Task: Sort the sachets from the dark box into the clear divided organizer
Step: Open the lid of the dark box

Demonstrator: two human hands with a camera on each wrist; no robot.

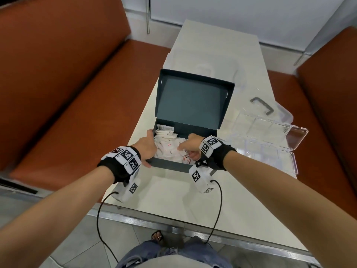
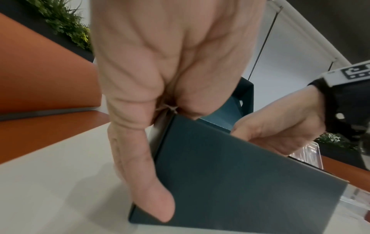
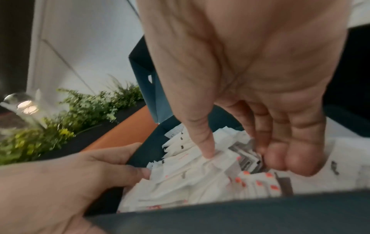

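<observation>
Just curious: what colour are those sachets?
White, some with orange-red marks; the sachets show best in the right wrist view.

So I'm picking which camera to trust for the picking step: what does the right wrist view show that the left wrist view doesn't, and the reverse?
Only the right wrist view shows the sachets inside the box, with the right hand reaching into them. Only the left wrist view shows the left thumb lying along the box's outer front wall and a corner of the clear organizer. Both show the dark box, both hands and the orange seat.
</observation>
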